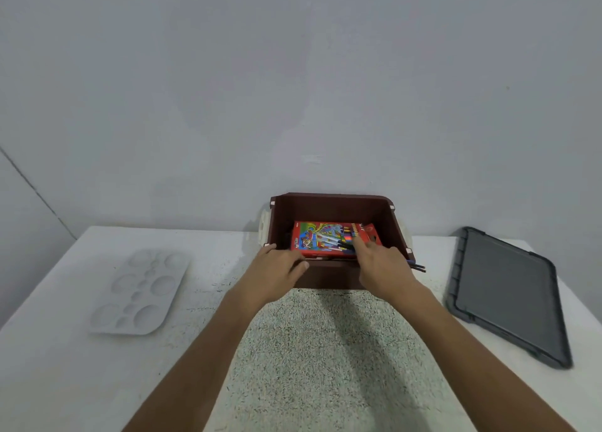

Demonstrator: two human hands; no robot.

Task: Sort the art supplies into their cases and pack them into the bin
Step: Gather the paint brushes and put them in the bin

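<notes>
Dark pens, thin and few, poked out past the right hand. It seemed to grip them in its curled fingers while the forefinger reached over the near wall of the brown bin to the red marker box. That box lay flat on the bin's floor. The left hand held the near-left corner of the rim, fingers curled over it, steadying the bin.

The likeliest slip was with the loose pens. Held crosswise and only lightly, they could catch on the near wall, roll out onto the worktop, or drop beside the box rather than into a case. Whether they had a case of their own could not be told. Pressing the box with the fingertip might also skew it against the wall.

A white paint palette lay well apart on the left, not yet packed. The grey lid lay off to the right, near the worktop's edge. A speckled mat lay between the forearms. Nothing blocked the bin's mouth but the hands themselves.
</notes>
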